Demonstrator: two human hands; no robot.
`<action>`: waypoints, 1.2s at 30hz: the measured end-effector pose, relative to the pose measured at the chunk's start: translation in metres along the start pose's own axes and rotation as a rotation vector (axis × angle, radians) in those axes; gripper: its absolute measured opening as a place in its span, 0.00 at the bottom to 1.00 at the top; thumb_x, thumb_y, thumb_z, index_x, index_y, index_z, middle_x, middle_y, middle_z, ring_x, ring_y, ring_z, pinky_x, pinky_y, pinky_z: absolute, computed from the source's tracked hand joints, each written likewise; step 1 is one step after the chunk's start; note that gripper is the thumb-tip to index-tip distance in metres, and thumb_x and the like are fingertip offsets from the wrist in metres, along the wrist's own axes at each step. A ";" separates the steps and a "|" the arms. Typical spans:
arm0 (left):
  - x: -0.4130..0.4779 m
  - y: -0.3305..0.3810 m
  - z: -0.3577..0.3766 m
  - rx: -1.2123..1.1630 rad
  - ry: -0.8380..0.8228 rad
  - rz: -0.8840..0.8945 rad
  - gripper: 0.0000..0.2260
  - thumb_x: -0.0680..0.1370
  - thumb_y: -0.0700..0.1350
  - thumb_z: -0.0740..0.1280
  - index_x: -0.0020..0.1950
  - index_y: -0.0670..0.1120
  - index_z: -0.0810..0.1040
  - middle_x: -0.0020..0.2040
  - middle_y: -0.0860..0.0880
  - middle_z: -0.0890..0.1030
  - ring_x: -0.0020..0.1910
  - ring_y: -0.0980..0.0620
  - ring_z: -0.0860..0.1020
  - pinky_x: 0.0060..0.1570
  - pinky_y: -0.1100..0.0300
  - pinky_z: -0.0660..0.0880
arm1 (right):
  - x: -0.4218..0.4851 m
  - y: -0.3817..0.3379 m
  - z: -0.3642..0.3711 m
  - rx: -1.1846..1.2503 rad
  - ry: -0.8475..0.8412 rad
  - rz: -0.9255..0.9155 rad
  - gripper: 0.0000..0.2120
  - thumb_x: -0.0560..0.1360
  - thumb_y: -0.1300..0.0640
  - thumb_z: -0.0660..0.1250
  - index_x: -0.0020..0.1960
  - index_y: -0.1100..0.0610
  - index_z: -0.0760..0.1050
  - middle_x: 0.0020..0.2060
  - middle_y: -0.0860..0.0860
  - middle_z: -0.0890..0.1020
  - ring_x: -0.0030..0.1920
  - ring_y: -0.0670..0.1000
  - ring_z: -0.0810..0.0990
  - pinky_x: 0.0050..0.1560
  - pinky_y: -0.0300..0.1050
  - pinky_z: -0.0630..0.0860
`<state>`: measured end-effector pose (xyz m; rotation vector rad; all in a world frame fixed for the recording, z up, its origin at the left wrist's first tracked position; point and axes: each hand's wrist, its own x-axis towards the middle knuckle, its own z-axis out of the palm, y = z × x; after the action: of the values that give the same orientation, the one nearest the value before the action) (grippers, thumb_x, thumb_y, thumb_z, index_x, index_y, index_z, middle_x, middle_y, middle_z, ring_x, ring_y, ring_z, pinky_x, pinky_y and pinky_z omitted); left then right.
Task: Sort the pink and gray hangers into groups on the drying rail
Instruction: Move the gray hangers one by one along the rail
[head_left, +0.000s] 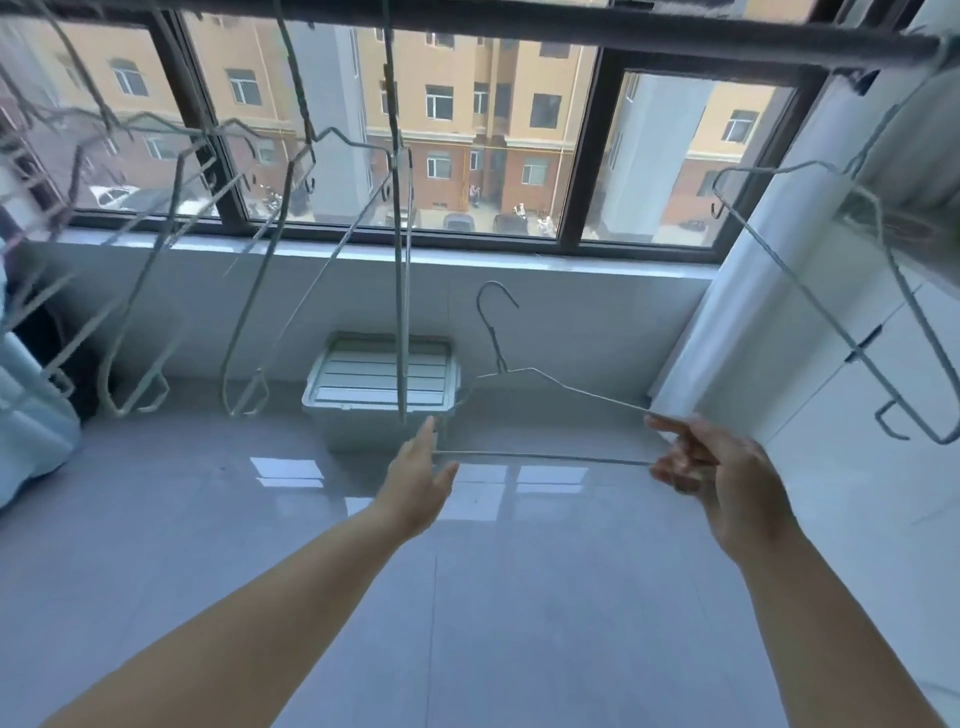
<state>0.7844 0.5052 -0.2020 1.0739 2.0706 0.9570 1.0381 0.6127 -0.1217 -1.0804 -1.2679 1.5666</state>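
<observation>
right grip (722, 467) tight around gray hanger (545, 458)

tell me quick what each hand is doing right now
Left hand: open, fingers straight, by the gray hanger's left end.
Right hand: pinching the hanger's right end.

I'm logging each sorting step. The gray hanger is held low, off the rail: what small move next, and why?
Probably raise the gray hanger toward the rail: the right hand pinches its corner, its hook points up, free, well below it, and the left hand, fingers straight, is at its other end.
</observation>
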 end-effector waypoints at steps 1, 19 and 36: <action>0.001 -0.008 -0.008 0.048 0.010 -0.027 0.28 0.78 0.47 0.59 0.75 0.49 0.49 0.72 0.43 0.60 0.70 0.44 0.61 0.70 0.49 0.58 | -0.004 0.001 -0.002 -0.003 -0.033 0.010 0.17 0.79 0.56 0.54 0.47 0.62 0.80 0.19 0.48 0.68 0.26 0.48 0.73 0.33 0.38 0.78; -0.013 -0.012 -0.040 -0.158 -0.176 0.041 0.11 0.77 0.42 0.62 0.36 0.50 0.79 0.28 0.56 0.75 0.29 0.60 0.69 0.28 0.73 0.65 | -0.005 0.075 -0.019 -0.478 0.657 0.119 0.17 0.73 0.59 0.65 0.60 0.62 0.68 0.53 0.60 0.73 0.51 0.57 0.72 0.47 0.49 0.71; -0.040 0.094 0.007 -0.867 -0.127 -0.062 0.12 0.79 0.34 0.56 0.46 0.44 0.78 0.35 0.51 0.79 0.26 0.65 0.75 0.30 0.73 0.68 | -0.124 0.099 0.120 -0.819 -0.239 -0.195 0.21 0.78 0.53 0.58 0.68 0.47 0.56 0.59 0.41 0.59 0.41 0.34 0.70 0.44 0.21 0.64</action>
<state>0.8479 0.5123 -0.1218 0.5736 1.3263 1.4988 0.9505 0.4471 -0.1906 -1.2098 -2.2098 1.0468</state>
